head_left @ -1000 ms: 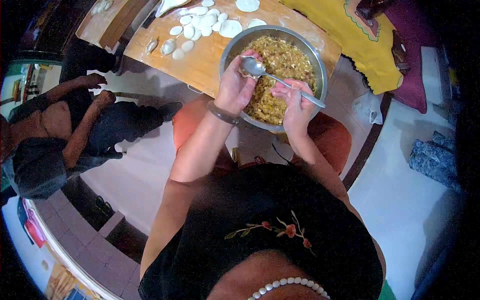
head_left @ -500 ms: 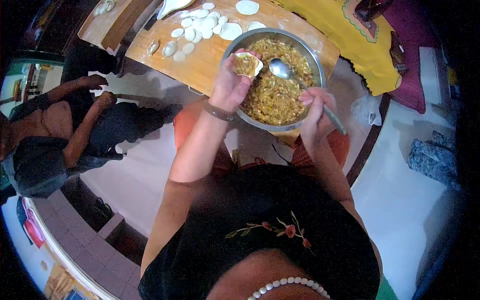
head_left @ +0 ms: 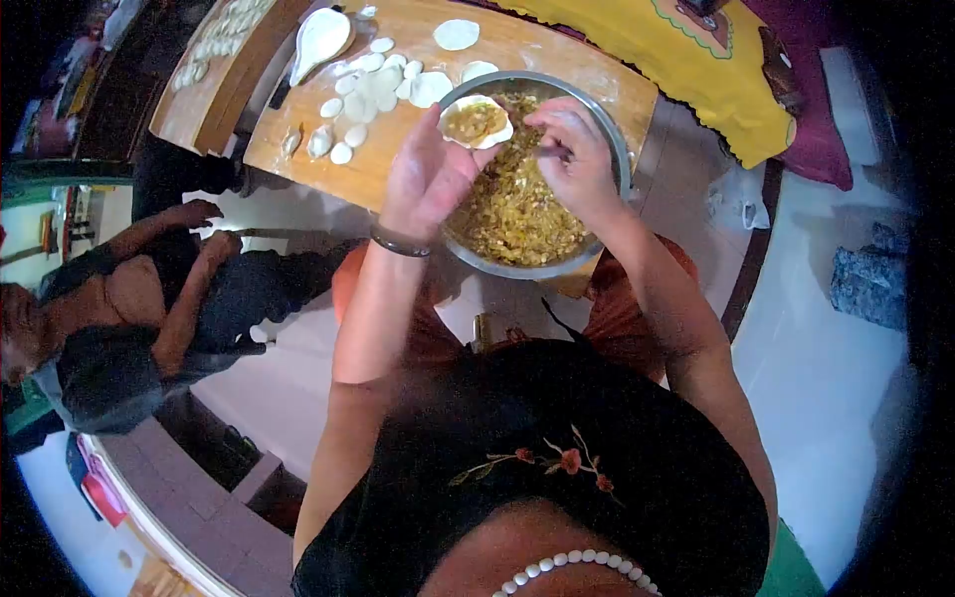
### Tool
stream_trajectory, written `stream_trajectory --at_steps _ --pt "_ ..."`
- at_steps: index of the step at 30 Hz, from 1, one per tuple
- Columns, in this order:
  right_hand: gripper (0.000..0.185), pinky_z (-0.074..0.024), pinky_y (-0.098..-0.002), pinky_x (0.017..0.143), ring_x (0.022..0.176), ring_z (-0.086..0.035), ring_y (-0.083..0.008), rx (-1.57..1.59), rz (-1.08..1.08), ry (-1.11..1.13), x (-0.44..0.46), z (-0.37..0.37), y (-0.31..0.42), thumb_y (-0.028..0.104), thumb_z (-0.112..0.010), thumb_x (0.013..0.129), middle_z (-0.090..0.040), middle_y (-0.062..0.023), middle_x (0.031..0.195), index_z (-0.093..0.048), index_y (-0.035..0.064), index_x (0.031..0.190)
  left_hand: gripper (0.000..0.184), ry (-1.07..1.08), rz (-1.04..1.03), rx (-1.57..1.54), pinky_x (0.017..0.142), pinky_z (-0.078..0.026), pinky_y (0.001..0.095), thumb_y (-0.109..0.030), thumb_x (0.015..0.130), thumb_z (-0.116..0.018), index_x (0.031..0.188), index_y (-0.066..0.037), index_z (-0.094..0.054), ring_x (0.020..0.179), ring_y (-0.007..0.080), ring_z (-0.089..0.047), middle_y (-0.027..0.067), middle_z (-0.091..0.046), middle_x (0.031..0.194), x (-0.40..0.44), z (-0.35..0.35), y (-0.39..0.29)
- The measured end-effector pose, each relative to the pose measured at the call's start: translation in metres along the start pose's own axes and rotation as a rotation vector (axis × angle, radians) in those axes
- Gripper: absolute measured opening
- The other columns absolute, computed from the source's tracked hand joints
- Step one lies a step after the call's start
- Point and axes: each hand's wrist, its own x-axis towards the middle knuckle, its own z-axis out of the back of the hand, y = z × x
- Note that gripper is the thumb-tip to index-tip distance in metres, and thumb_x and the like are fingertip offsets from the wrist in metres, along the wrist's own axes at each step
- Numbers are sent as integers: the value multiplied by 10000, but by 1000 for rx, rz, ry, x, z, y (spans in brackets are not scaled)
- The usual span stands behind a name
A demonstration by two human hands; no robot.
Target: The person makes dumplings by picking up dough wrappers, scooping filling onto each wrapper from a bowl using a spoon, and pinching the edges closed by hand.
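A round dumpling wrapper (head_left: 476,123) with a mound of chopped filling rests on the fingers of my left hand (head_left: 435,181), which curl around its edge above the bowl's left side. My right hand (head_left: 577,164) hovers over the right part of the metal bowl (head_left: 624,184), close to the wrapper but apart from it. Its fingers are loosely bent and spread, and I see nothing in them. Below both hands, the bowl is full of chopped, yellowish-brown filling (head_left: 527,224). The spoon cannot be seen now.
Wrappers and small dough discs (head_left: 373,85) lie on the wooden board (head_left: 298,159), beside a few shaped dumplings (head_left: 320,142) and a white scoop-shaped container (head_left: 323,42). More dumplings (head_left: 224,35) fill another board. A seated person (head_left: 139,289) is on the left; a yellow cloth (head_left: 637,60) hangs right.
The spoon has left my right hand and is out of sight. That hand has moved up and left toward the wrapper. My left hand has shifted slightly left, still with the filled wrapper.
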Motion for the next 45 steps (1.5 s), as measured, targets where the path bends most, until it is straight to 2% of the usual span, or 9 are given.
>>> stream_trajectory --at_steps 8,12,18,22,25,28,31,37,45 --pt "400 -434 -221 595 699 -514 -96 -14 -81 82 1 -1 -1 -120 -557 691 -487 -76 1077 -557 44 1056 469 43 102 -68 1047 -356 463 -281 968 -397 1317 31 -367 1231 302 -446 210 -435 1340 2 8 5" --pt "339 -451 -219 678 851 -546 -150 -8 -78 34 7 -1 2 -136 -504 706 -508 -91 1053 -597 28 988 481 68 101 -93 1055 -351 447 -275 968 -398 1337 30 -354 1253 301 -427 219 -404 1369 3 14 3" --pt "235 -476 -300 711 867 -571 -234 -162 101 -5 11 1 -1 -20 -505 797 -548 -123 962 -619 33 997 473 36 86 -56 1055 -360 423 -277 973 -385 1326 38 -364 1260 318 -419 240 -402 1361 1 15 1" --pt "214 -467 -349 748 896 -574 -278 -26 -153 -125 8 14 -7 98 -458 889 -563 -127 954 -623 53 1018 455 -57 42 77 1051 -369 412 -259 973 -385 1310 46 -375 1245 328 -434 244 -418 1345 2 22 0" --pt "226 -467 -353 745 828 -580 -263 -746 -53 7 -6 38 -17 155 -444 923 -575 -117 919 -622 46 1008 437 -84 18 94 1045 -379 402 -243 971 -390 1289 56 -393 1231 328 -450 244 -437 1328 3 27 -1" --pt "275 -468 -337 728 767 -585 -250 -635 -564 228 -16 57 8 219 -433 949 -592 -113 895 -618 29 1022 418 -93 15 69 1034 -394 391 -229 968 -390 1264 66 -412 1213 326 -468 241 -460 1305 4 26 -1" --pt "273 -478 -334 719 768 -605 -239 -288 -663 17 -24 64 26 214 -453 951 -615 -103 853 -617 14 1040 400 -100 19 72 1019 -411 387 -212 968 -384 1247 71 -424 1192 322 -488 236 -481 1282 7 29 1" --pt "197 -503 -320 756 831 -621 -224 -205 -100 28 -26 59 53 52 -504 894 -629 -114 911 -620 26 1051 380 -151 65 72 964 -457 370 -213 997 -263 1166 64 -461 1071 291 -571 205 -564 1168 10 27 8" --pt "245 -514 -345 796 916 -624 -284 -96 -38 152 -31 46 44 -6 -551 830 -623 -140 1045 -600 10 1070 358 -184 126 177 948 -466 372 -223 996 -291 1171 32 -474 1061 270 -578 179 -581 1165 13 28 10"
